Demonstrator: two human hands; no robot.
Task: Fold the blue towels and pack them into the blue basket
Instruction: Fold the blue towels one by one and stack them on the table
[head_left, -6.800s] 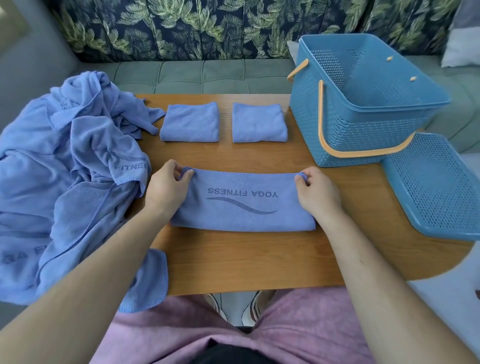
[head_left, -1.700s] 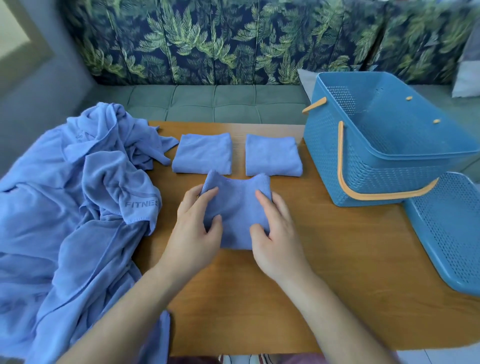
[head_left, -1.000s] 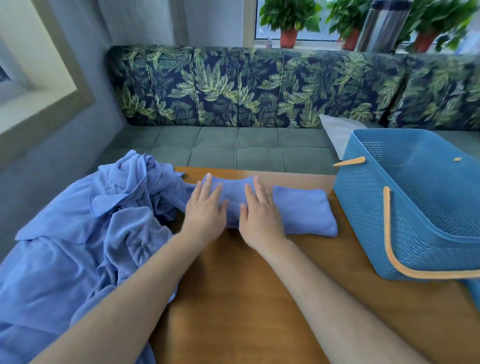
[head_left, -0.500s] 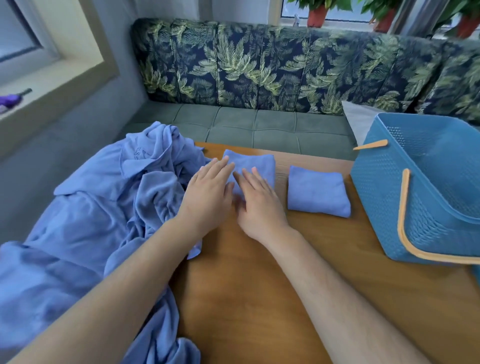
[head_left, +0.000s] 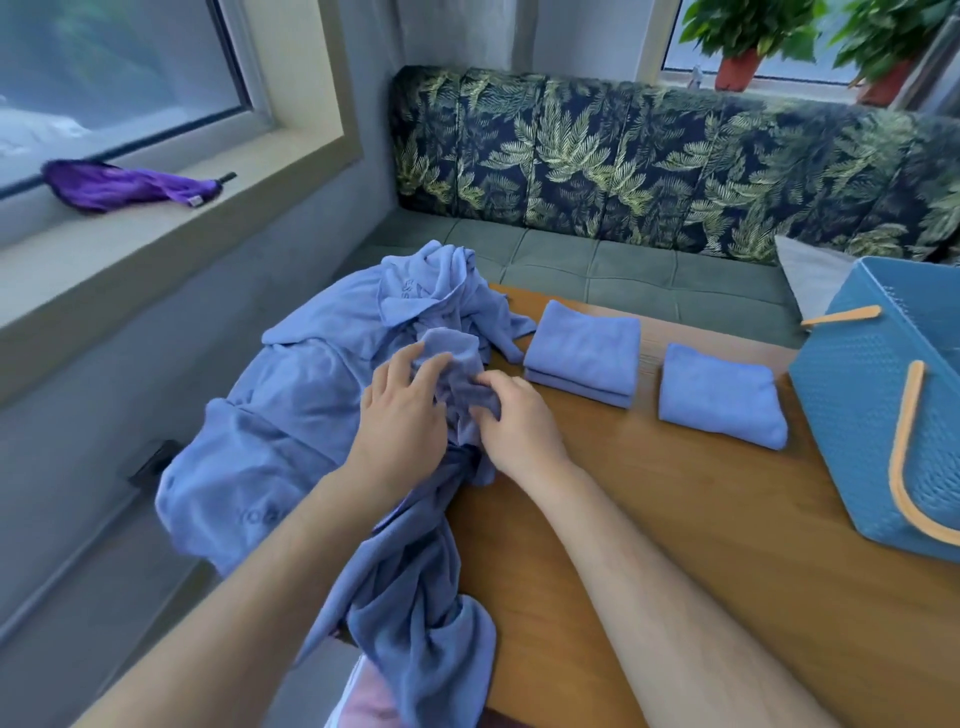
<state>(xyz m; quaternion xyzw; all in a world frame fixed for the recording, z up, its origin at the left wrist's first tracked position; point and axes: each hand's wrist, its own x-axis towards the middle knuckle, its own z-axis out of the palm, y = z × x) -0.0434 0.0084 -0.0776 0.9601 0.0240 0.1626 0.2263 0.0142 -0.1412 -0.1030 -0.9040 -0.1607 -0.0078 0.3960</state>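
A heap of loose blue towels (head_left: 291, 415) hangs over the left end of the wooden table (head_left: 675, 519). My left hand (head_left: 402, 426) and my right hand (head_left: 514, 426) both pinch a bunched fold of one towel (head_left: 457, 364) at the heap's right edge. Two folded towels lie stacked (head_left: 584, 351) at the table's far side. A single folded towel (head_left: 719, 395) lies to their right. The blue basket (head_left: 852, 405) with orange handles stands at the right edge of the view, partly cut off.
A green bench with a leaf-print backrest (head_left: 649, 156) runs behind the table. A purple folded umbrella (head_left: 124, 187) lies on the window sill at left. Potted plants (head_left: 743, 47) stand on the far sill. A white cushion (head_left: 810, 275) sits behind the basket.
The folded towel was laid on top of the left folded towel. Both hands then moved left off it and took hold of a towel in the loose heap. The view turned left.
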